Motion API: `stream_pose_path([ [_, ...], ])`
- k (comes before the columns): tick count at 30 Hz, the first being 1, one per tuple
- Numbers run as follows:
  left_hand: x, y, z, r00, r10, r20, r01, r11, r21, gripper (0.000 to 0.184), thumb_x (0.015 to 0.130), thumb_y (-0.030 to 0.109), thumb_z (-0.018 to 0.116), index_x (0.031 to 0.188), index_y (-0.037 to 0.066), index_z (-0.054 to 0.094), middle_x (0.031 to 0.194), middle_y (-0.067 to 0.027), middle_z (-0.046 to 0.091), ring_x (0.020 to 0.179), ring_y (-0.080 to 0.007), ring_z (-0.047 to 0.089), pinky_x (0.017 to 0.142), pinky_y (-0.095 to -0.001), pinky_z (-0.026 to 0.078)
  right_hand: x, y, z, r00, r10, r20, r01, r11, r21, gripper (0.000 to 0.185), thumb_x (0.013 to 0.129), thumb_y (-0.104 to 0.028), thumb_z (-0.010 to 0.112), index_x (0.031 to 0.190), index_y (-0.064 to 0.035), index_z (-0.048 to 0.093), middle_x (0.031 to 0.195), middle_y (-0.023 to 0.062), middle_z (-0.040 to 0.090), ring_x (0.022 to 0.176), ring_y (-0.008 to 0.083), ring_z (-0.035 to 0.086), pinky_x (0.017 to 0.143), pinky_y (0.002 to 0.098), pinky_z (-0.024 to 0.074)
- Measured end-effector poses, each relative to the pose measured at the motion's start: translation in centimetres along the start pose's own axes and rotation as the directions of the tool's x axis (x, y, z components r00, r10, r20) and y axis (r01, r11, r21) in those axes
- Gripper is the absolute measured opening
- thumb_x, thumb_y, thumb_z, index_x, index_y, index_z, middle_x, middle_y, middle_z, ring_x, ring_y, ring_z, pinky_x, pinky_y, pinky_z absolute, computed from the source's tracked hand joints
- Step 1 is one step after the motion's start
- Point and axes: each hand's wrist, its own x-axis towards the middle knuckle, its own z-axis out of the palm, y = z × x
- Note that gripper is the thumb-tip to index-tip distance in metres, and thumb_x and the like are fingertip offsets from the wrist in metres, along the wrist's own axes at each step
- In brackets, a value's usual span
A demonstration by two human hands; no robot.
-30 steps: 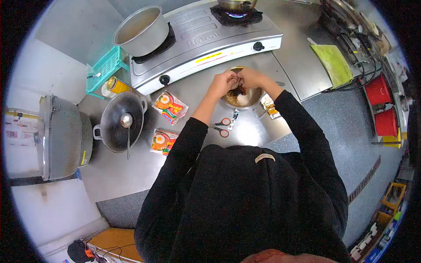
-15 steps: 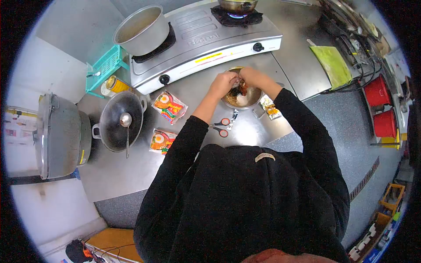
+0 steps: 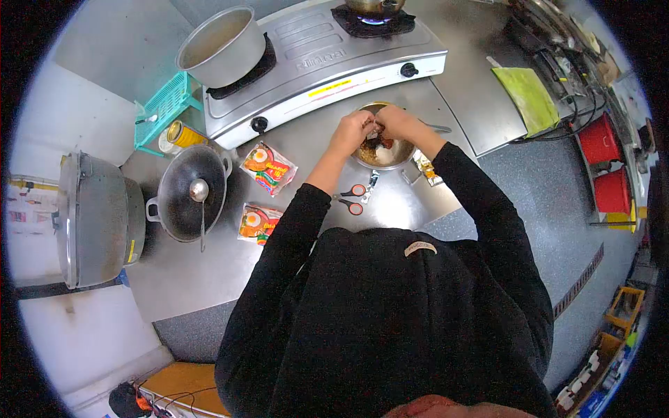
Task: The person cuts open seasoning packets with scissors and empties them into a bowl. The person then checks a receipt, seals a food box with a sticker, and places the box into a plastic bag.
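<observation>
My left hand (image 3: 354,131) and my right hand (image 3: 396,122) meet over a metal bowl (image 3: 411,155). Between their closed fingers is a small seasoning sachet (image 3: 374,131), partly hidden by the fingers. Inside the bowl lie a white powder (image 3: 385,155), a dark sauce and reddish bits. Scissors (image 3: 354,199) with orange and black handles rest on the counter in front of the bowl, beside a torn silvery wrapper (image 3: 371,185). An opened yellow packet (image 3: 426,168) lies below my right wrist.
Two instant noodle packs (image 3: 269,168) lie to the left. Beyond them stands a black wok (image 3: 182,184) with a ladle (image 3: 200,191). The gas stove (image 3: 324,70) behind holds a large pot (image 3: 223,52) and a smaller pan (image 3: 376,7) over a lit flame. A green cloth (image 3: 526,99) lies at right.
Both hands stay over the bowl, pinching the sachet, with only slight finger movement. The whole view has shifted a little; other things keep their places.
</observation>
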Motion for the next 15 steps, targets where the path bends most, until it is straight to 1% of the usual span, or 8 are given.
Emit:
stream_pose_path([
  [3,0.0,-0.4,0.4,0.999,0.015,-0.03,-0.015,1.0,-0.018,0.016,0.071,0.01,0.063,0.084,0.003,0.057,0.072,-0.0129,0.058,0.062,-0.0231,0.056,0.057,-0.0322,0.044,0.0,0.2,0.4,0.998,-0.013,0.063,0.011,0.999,0.043,0.013,0.055,-0.008,0.067,0.067,-0.0038,0.063,0.071,0.0165,0.061,0.071,0.0336,0.059,0.066,0.0398,0.0473],
  [5,-0.1,-0.3,0.4,1.0,-0.001,-0.019,0.001,0.999,0.033,0.016,0.072,0.01,0.063,0.086,0.003,0.058,0.075,-0.0132,0.059,0.065,-0.0237,0.057,0.059,-0.0321,0.045,-0.2,0.0,0.6,0.994,0.009,-0.111,0.0,0.997,0.079,0.018,0.053,-0.006,0.069,0.069,-0.003,0.062,0.073,0.0167,0.06,0.073,0.0329,0.059,0.066,0.0399,0.0468],
  [6,0.1,-0.1,0.3,1.0,-0.017,-0.011,0.018,0.996,0.085,0.017,0.073,0.009,0.062,0.089,0.003,0.058,0.078,-0.0135,0.06,0.068,-0.0243,0.059,0.061,-0.032,0.046,0.0,0.5,1.2,0.992,0.008,-0.125,0.001,0.998,0.068,0.018,0.053,-0.006,0.069,0.069,-0.003,0.062,0.073,0.0167,0.06,0.073,0.0329,0.059,0.066,0.0399,0.0468],
  [8,0.1,0.4,0.2,0.999,-0.012,-0.033,0.013,0.999,0.048,0.019,0.074,0.008,0.061,0.092,0.004,0.058,0.082,-0.014,0.061,0.073,-0.025,0.06,0.064,-0.0317,0.047,0.6,1.6,3.0,0.957,-0.028,-0.288,0.05,0.996,0.067,0.029,0.052,-0.004,0.069,0.08,-0.003,0.06,0.08,0.0175,0.061,0.077,0.0327,0.059,0.068,0.0399,0.0467],
  [9,0.0,0.4,0.2,0.999,-0.025,-0.045,0.025,1.0,0.005,0.021,0.074,0.008,0.059,0.095,0.004,0.058,0.087,-0.0145,0.061,0.078,-0.0257,0.061,0.067,-0.0315,0.047,0.6,1.8,3.2,0.952,-0.035,-0.303,0.054,0.997,0.052,0.029,0.052,-0.004,0.069,0.08,-0.003,0.06,0.08,0.0175,0.061,0.077,0.0327,0.059,0.068,0.0399,0.0467],
  [12,0.0,0.1,0.1,0.998,-0.002,-0.058,0.003,1.0,0.015,0.024,0.077,0.007,0.057,0.1,0.004,0.057,0.095,-0.0157,0.06,0.087,-0.0265,0.06,0.073,-0.0317,0.047,-0.3,1.1,3.1,0.956,0.031,-0.291,0.003,0.993,0.117,0.035,0.056,-0.003,0.067,0.089,-0.0033,0.056,0.085,0.0185,0.06,0.08,0.0337,0.058,0.07,0.0408,0.0468],
  [14,-0.1,0.0,0.3,0.997,0.006,-0.077,-0.006,1.0,-0.002,0.023,0.077,0.007,0.056,0.1,0.004,0.057,0.094,-0.0159,0.06,0.086,-0.0267,0.06,0.073,-0.032,0.047,-1.4,-0.1,2.2,0.949,0.141,-0.281,-0.128,0.99,0.065,0.04,0.056,-0.004,0.069,0.092,-0.0041,0.053,0.085,0.0179,0.059,0.081,0.0337,0.059,0.069,0.0419,0.0472],
  [15,-0.1,-0.4,0.5,0.996,0.0,-0.087,-0.002,1.0,-0.024,0.023,0.078,0.007,0.056,0.1,0.003,0.057,0.094,-0.0161,0.06,0.086,-0.0269,0.06,0.074,-0.0323,0.047,-1.6,-0.4,2.0,0.947,0.139,-0.291,-0.127,0.99,0.059,0.04,0.056,-0.004,0.069,0.092,-0.0041,0.053,0.085,0.0179,0.059,0.081,0.0337,0.059,0.069,0.0419,0.0472],
])
